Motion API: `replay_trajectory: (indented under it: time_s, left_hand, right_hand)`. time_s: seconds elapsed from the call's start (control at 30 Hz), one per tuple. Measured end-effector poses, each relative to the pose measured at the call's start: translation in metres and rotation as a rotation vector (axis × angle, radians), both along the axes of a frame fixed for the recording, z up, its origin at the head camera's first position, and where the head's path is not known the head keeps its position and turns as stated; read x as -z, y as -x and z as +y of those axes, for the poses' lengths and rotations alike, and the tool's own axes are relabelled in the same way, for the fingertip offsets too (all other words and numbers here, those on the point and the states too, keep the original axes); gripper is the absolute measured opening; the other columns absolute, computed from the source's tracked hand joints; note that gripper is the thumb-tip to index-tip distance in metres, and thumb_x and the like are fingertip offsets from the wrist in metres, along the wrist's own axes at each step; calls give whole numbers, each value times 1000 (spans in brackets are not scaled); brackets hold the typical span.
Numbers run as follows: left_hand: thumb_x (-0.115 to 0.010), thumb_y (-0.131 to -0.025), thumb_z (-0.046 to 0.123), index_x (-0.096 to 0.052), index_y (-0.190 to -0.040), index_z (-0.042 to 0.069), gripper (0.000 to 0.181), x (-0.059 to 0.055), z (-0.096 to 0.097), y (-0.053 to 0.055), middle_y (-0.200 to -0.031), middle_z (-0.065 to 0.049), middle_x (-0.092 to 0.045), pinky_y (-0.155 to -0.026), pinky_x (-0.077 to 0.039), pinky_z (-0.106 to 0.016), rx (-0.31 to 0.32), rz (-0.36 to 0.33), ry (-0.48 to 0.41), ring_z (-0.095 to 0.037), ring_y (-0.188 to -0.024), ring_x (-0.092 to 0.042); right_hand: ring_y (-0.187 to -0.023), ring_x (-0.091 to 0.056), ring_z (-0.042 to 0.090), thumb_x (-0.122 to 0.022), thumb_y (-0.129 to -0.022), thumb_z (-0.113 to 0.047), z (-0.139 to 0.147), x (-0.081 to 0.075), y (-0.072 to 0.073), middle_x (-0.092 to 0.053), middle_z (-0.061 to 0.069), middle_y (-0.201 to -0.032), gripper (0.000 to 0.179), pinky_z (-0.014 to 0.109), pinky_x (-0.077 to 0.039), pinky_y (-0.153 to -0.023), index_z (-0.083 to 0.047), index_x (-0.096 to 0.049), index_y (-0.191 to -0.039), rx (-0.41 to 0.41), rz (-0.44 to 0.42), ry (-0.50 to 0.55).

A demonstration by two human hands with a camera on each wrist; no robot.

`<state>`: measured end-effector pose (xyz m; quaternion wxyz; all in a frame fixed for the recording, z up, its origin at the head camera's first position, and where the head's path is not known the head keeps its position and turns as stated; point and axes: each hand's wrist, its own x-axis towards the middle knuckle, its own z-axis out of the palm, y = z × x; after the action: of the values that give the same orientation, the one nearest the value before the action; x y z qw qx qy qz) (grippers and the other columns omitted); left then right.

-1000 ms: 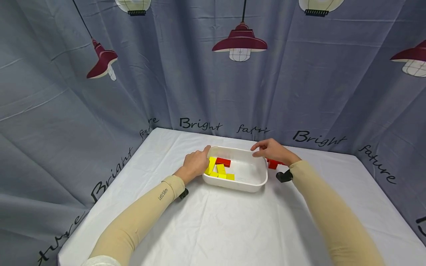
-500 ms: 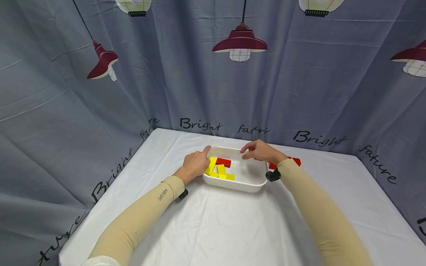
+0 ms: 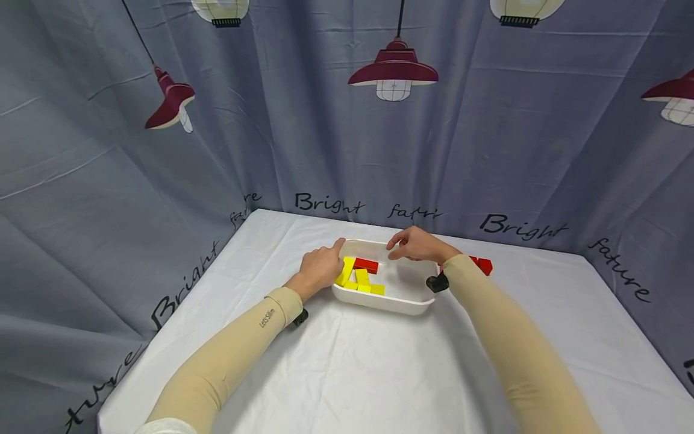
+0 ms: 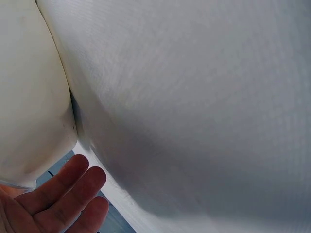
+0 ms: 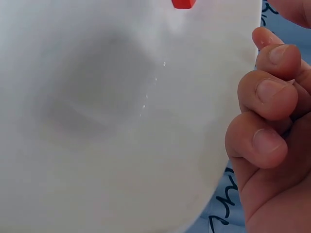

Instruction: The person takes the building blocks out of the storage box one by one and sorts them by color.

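A: I'm running the rig from afar; where's the work, left to right?

B: Mid-frame on my feed. The person's left hand (image 3: 321,266) is at the left end of a white, round-cornered tray (image 3: 385,303), apparently plastic, standing on the white cloth (image 3: 325,361). Small yellow rectangular blocks (image 3: 361,277) sit in its left part, with one red oblong block (image 3: 366,266) just beside them.

A: How would I do this step well?

B: I judge it as left steadying, right handling. I'd press the left rim just enough to stop any sliding, then move the right fingers slowly from above, clear of the walls, without knocking the yellow pieces.

A: And the poses?

B: The left forearm enters from the lower left. One finger points along the rim toward the tray's upper-left corner; three others extend loosely outside the wall. The thumb is hidden, so I can't tell whether it pinches the rim or merely rests there. The right hand (image 3: 416,244) hangs over the tray's upper right, thumb and index parted, other fingers loosely curled, nothing visible in its grasp. Further right, more red blocks (image 3: 482,266) lie partly behind the beige sleeve (image 3: 501,319).
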<state>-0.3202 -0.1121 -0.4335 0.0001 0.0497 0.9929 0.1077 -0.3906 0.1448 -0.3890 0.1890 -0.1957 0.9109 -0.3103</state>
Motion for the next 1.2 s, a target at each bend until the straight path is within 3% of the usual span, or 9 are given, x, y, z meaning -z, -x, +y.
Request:
replay_trajectory:
  time_s: [0.4, 0.57, 0.9, 1.2]
  left_hand:
    - [-44, -102, 26, -30, -159, 22, 59, -1, 1, -1, -94, -8, -71, -64, -51, -35, 6, -7, 10, -22, -67, -60]
    - [-44, -102, 27, -30, -159, 22, 59, -1, 1, -1, -100, -9, -72, -66, -52, -35, 6, -2, 14, -22, -68, -60]
    - [-44, -102, 27, -30, -159, 22, 58, -1, -2, -1, -103, -9, -73, -65, -52, -35, 2, 3, 12, -22, -66, -61]
    - [-44, -102, 27, -30, -159, 22, 58, 0, -2, 0, -106, -9, -73, -65, -52, -35, 0, -2, 4, -22, -68, -60]
  right_hand:
    - [-48, -37, 15, -77, -86, -26, -11, 14, 2, -44, -1, -58, 30, 26, -33, -51, -11, -74, -112, 20, -54, 14]
    - [-55, -43, 16, -76, -87, -25, -17, 17, -2, -51, 2, -65, 27, 26, -36, -56, -12, -75, -111, -1, -56, -9]
    - [-84, -56, 22, -78, -85, -29, -29, 32, 1, -62, 6, -87, 33, 33, -45, -74, -16, -75, -115, -27, 21, -124]
    - [-82, -56, 21, -78, -85, -27, -35, 38, 0, -65, 5, -85, 27, 31, -45, -72, -14, -76, -108, -51, 49, -166]
